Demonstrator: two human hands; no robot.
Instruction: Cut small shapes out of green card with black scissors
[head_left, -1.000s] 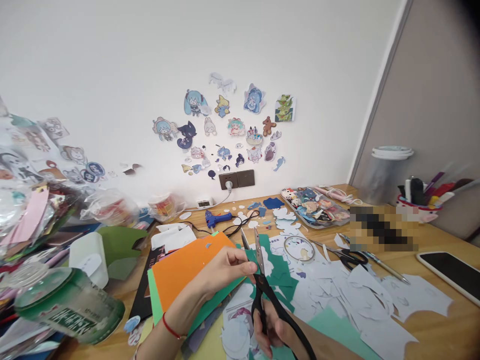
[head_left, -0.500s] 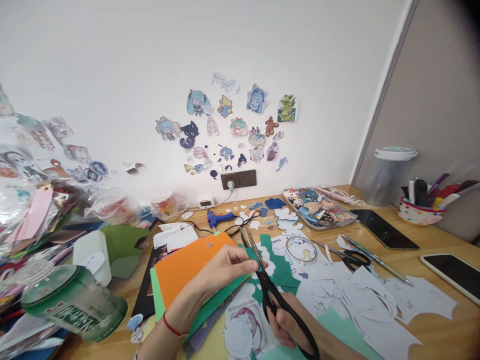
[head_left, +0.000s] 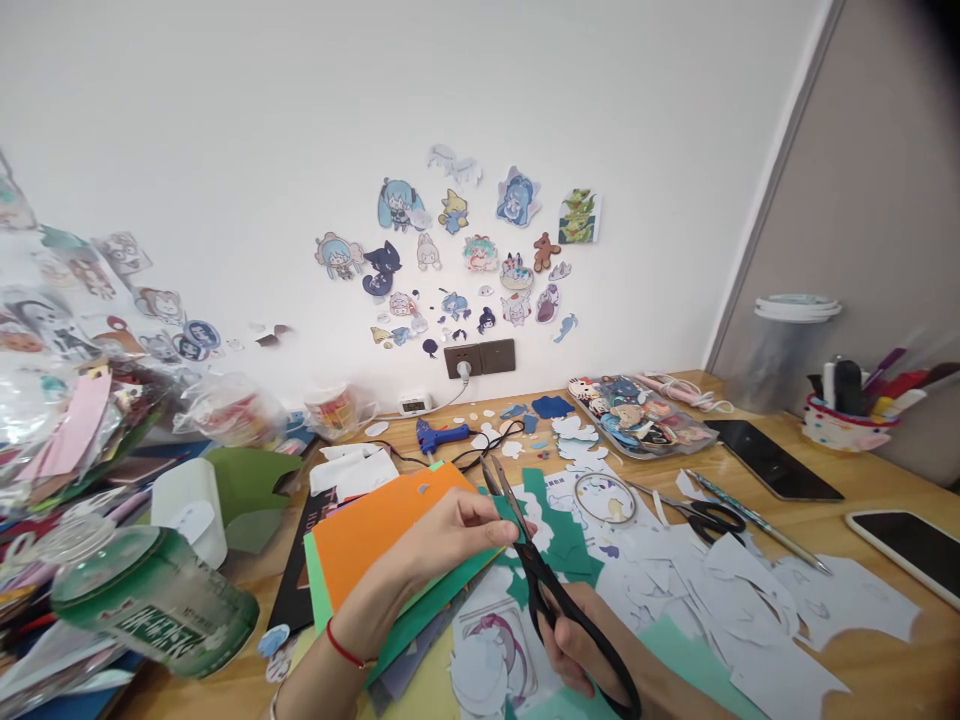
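Observation:
My right hand (head_left: pixel 581 640) grips a pair of black-handled scissors (head_left: pixel 534 570), its fingers through the loops. The slightly parted blades point up and away from me. Beside them my left hand (head_left: pixel 469 530) is closed in a pinch, thumb and fingertips against the blades. Whatever small piece it may hold is hidden by the fingers. Cut green paper (head_left: pixel 566 545) lies just beyond the blades. Under my left hand is a stack of coloured sheets with an orange sheet (head_left: pixel 364 535) on top.
White paper scraps (head_left: pixel 720 600) cover the right side, near a second pair of scissors (head_left: pixel 712 520), a pen (head_left: pixel 761 525) and a phone (head_left: pixel 911 550). A blue glue gun (head_left: pixel 442 435) lies at the back. A green-labelled bottle (head_left: pixel 161 600) stands at left.
The view has shifted slightly, so everything sits a little to the right. Both hands and the scissors keep nearly the same pose.

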